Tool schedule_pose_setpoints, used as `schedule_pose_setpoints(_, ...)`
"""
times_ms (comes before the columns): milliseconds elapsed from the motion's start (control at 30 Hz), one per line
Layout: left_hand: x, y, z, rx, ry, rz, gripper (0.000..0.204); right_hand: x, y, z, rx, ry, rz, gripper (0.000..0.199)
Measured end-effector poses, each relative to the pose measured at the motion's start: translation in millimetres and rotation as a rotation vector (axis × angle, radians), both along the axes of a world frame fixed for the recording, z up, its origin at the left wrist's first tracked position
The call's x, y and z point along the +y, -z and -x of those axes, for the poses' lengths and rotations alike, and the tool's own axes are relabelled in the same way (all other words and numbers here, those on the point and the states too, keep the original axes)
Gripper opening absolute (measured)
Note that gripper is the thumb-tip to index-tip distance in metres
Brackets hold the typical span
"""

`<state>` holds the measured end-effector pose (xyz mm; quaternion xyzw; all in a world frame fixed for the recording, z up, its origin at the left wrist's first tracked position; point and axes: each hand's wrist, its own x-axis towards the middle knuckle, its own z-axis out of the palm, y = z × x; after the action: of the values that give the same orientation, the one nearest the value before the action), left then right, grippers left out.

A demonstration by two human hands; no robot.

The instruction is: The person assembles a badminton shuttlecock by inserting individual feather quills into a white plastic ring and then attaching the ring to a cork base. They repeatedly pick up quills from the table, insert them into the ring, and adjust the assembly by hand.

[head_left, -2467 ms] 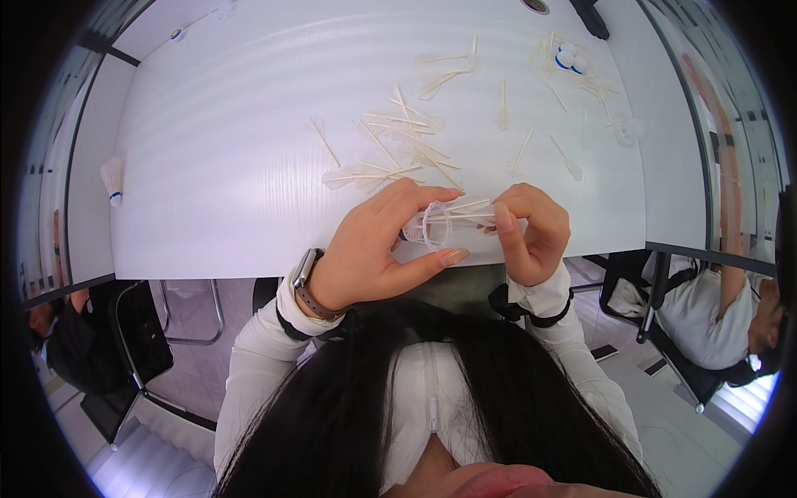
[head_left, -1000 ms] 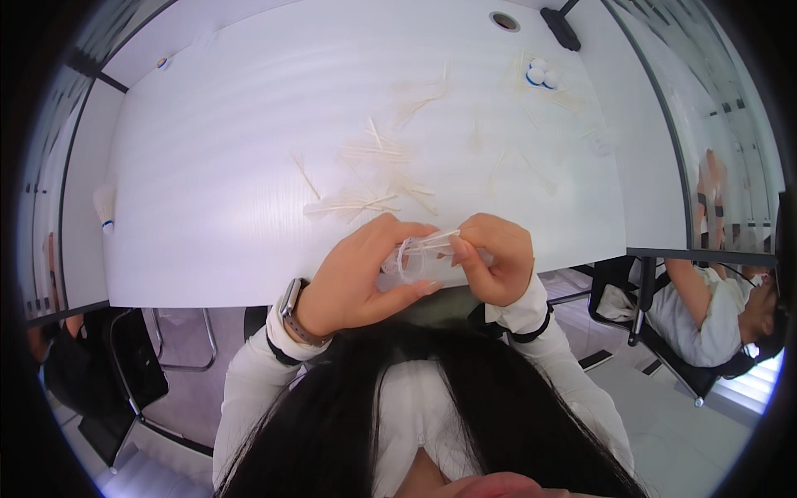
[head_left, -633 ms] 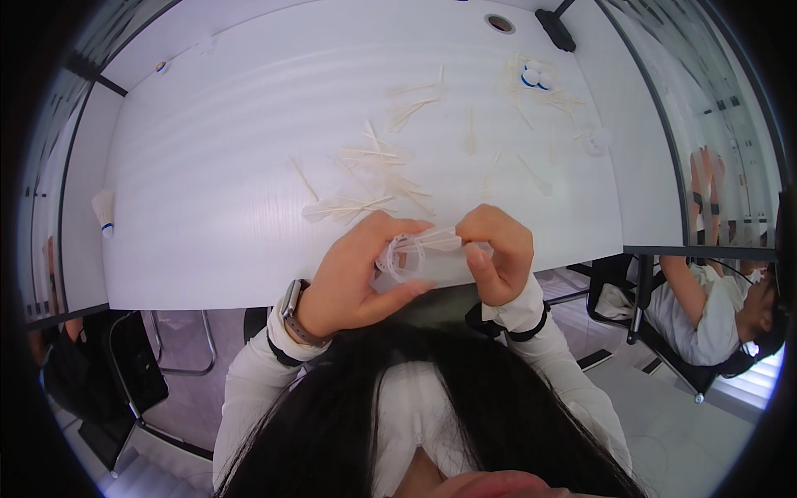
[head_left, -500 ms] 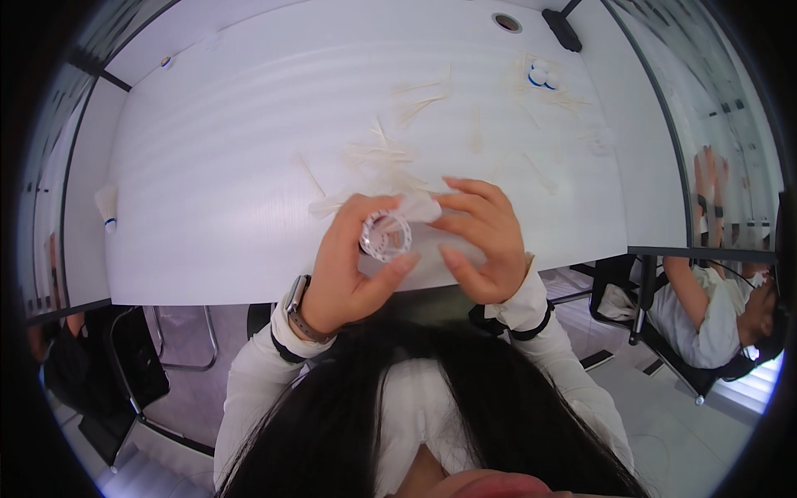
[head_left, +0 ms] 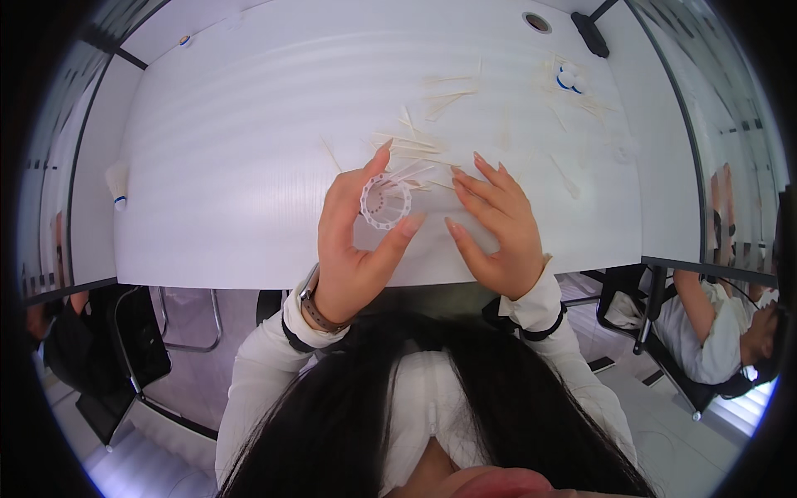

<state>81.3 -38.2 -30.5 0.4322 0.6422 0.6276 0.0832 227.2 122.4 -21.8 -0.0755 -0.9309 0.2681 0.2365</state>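
While held up over the near edge of the wide white table [head_left: 249, 124], a small white plastic ring with a toothed, scalloped rim [head_left: 385, 201] sits pinched in the left hand [head_left: 353, 241], thumb on its right side, forefinger curling over its far side, open end turned toward the camera. Looks like a collar with short thin stubs round it; whether any slips are already seated in it cannot be told at this size. Right hand [head_left: 494, 224] just beside it, fingers spread and loose, gripping nothing, fingertips hovering over or lightly on the table top, close to the nearest pale slips.

Scattered pale thin slips, feather-like or splint-like [head_left: 415, 145], spread across the middle of the table and on toward its far right corner, most lying loose and apart, none in either hand. Near that far right corner, a small white piece with blue marks [head_left: 569, 80]; at the left edge, a small white cone-shaped object with a blue band [head_left: 119, 181]. Another person seated beyond the right edge [head_left: 730, 324], hands away from the table.

By the look of things, early in the work: ring in hand, no slip picked up, the large share of slips lying unused on the table.
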Motion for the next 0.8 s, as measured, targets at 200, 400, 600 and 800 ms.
schedule_pose_setpoints(200, 1.6, -2.6, -11.6, -0.291, 0.023, -0.155, 0.053, -0.5, -0.4, -7.7, 0.095, 0.112, 0.365, 0.033)
schedule_pose_setpoints(400, -5.5, -7.7, -6.0, -0.066, 0.116, 0.086, 0.059, 2.0, -2.1, -12.3, 0.112, -0.043, 0.889, 0.027)
schedule_pose_setpoints(600, -3.0, -7.7, -4.1, -0.056, 0.189, 0.059, 0.031, -3.7, -7.5, -14.6, 0.048, -0.224, 1.175, 0.023)
schedule_pose_setpoints(800, 0.6, -4.5, -2.3, 0.099, 0.149, 0.006, 0.018, -6.9, -10.9, -11.6, 0.062, -0.173, 1.244, 0.019)
